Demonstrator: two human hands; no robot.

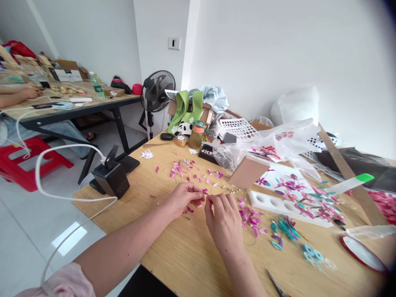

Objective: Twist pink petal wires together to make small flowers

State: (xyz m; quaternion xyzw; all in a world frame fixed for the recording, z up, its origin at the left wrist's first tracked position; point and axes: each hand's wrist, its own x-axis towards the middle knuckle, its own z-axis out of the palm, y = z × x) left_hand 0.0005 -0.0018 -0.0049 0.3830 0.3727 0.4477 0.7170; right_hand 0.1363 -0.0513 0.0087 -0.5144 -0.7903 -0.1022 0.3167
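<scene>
Left hand (182, 199) and right hand (223, 220) both pinch a small pink petal (205, 191) above the surface (185, 251). Loose petals (185, 169) lie beyond. Lettering on the fan (157, 91) hub is too small to read.

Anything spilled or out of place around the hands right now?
Pink petals lie scattered loose over the table beyond the left hand and right hand, which pinch one between them. That looks like working litter; nothing looks damaged or tipped.

Petals (185, 169) lie on the table (185, 255) behind the hands (206, 206), fan (157, 91) farther back
</scene>
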